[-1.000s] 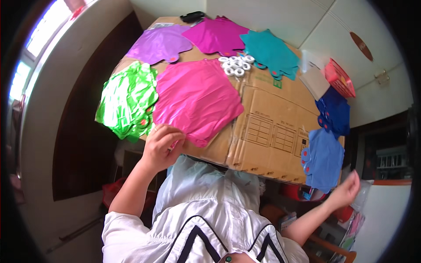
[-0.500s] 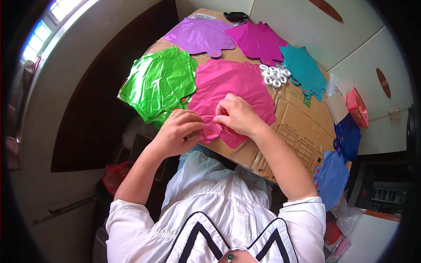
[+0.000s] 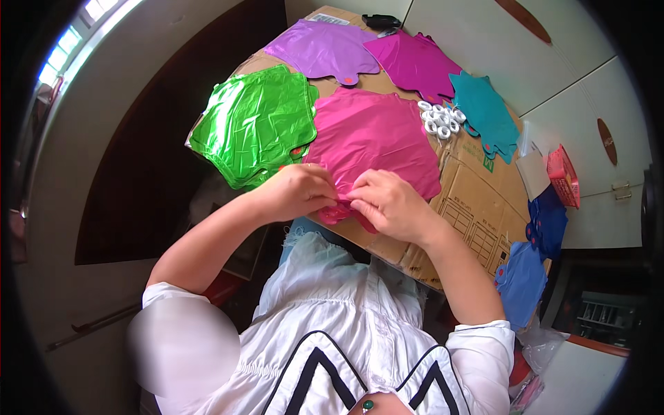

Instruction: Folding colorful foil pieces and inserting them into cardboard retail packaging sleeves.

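Note:
A flat pink foil balloon point(image 3: 380, 135) lies across the middle of the cardboard, its near edge gathered and crumpled between my hands. My left hand point(image 3: 297, 191) pinches this bunched edge from the left. From the right, my right hand point(image 3: 395, 205) pinches the same edge with thumb and fingers, almost touching the left fingertips. Some crinkled pink foil hangs below the fingers; what exactly lies between the fingertips is hidden. Beside my left hand rests a stack of shiny green foil balloons point(image 3: 256, 124).
Small white ribbon rolls point(image 3: 441, 120) sit at the pink balloon's far right. Lilac point(image 3: 321, 48), magenta point(image 3: 415, 62), teal point(image 3: 485, 114), dark blue point(image 3: 548, 225) and light blue point(image 3: 522, 280) foil balloons ring the cardboard sheet point(image 3: 477, 207). A red basket point(image 3: 564, 176) stands at the right.
My left hand has shifted up and right, its elbow swinging outward. My right hand has come slightly lower, and the fingertips now cover more of the gathered pink foil.

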`<act>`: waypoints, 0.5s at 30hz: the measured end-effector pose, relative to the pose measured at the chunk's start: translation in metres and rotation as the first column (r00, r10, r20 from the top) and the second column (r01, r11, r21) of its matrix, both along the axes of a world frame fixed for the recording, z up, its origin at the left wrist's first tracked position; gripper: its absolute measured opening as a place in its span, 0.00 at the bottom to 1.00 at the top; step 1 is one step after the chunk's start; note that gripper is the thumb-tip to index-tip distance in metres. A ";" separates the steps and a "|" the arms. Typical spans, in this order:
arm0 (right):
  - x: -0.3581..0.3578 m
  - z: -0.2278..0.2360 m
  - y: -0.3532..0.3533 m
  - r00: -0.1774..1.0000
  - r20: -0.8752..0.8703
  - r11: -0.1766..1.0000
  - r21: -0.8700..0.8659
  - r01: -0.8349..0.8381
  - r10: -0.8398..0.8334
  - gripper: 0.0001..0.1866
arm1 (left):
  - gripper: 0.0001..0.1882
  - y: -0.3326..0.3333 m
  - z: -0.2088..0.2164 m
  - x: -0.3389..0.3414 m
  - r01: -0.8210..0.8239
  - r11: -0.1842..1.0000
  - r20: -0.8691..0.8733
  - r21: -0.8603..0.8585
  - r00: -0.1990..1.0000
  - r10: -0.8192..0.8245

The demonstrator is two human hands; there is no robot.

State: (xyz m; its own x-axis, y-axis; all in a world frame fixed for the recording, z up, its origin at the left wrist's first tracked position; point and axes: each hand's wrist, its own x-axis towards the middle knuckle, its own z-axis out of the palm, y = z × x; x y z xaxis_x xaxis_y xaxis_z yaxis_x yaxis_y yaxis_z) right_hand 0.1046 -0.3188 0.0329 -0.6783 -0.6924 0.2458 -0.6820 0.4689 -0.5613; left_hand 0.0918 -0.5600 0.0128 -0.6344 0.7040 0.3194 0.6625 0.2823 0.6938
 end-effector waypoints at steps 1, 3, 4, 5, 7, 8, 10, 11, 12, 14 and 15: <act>0.004 0.000 -0.001 0.999 0.030 1.000 0.012 -0.022 0.022 0.06 | 0.06 0.002 0.003 -0.005 -0.002 1.000 0.062 -0.028 0.998 0.004; 0.004 -0.013 -0.005 0.999 -0.033 0.999 -0.043 0.010 -0.011 0.05 | 0.06 0.004 0.010 -0.013 -0.003 0.996 0.181 -0.086 0.983 0.018; 0.001 -0.016 -0.006 1.000 -0.021 0.998 -0.067 0.020 -0.021 0.05 | 0.06 0.006 0.008 -0.017 -0.013 0.994 0.254 -0.110 0.966 0.041; -0.001 -0.018 -0.006 1.000 -0.008 0.995 -0.091 0.030 -0.030 0.05 | 0.07 0.007 0.009 -0.019 -0.034 0.990 0.300 -0.133 0.951 0.073; -0.006 -0.020 -0.008 0.988 0.115 0.982 -0.146 0.121 -0.105 0.05 | 0.11 0.009 0.012 -0.021 -0.075 0.979 0.386 -0.189 0.911 0.144; -0.007 -0.021 -0.009 0.974 0.177 0.971 -0.169 0.169 -0.139 0.05 | 0.11 0.010 0.014 -0.019 -0.105 0.982 0.380 -0.156 0.911 0.158; -0.008 -0.021 -0.013 0.939 0.266 0.953 -0.148 0.265 -0.220 0.07 | 0.13 0.013 0.018 -0.014 -0.161 0.983 0.366 -0.084 0.913 0.181; -0.008 -0.021 -0.015 0.915 0.309 0.940 -0.135 0.312 -0.259 0.08 | 0.14 0.014 0.018 -0.008 -0.227 0.973 0.249 -0.036 0.941 0.229; -0.008 -0.018 -0.016 0.903 0.323 0.936 -0.116 0.334 -0.282 0.09 | 0.14 0.014 0.017 -0.001 -0.281 0.959 0.129 0.022 0.952 0.276; -0.009 -0.012 -0.017 0.878 0.350 0.924 -0.078 0.375 -0.327 0.11 | 0.14 0.008 0.004 0.002 -0.284 0.946 -0.374 0.159 0.869 0.324; -0.010 -0.013 -0.016 0.845 0.431 0.915 -0.099 0.392 -0.316 0.12 | 0.14 0.007 0.004 0.007 -0.207 0.971 -0.503 0.117 0.831 0.238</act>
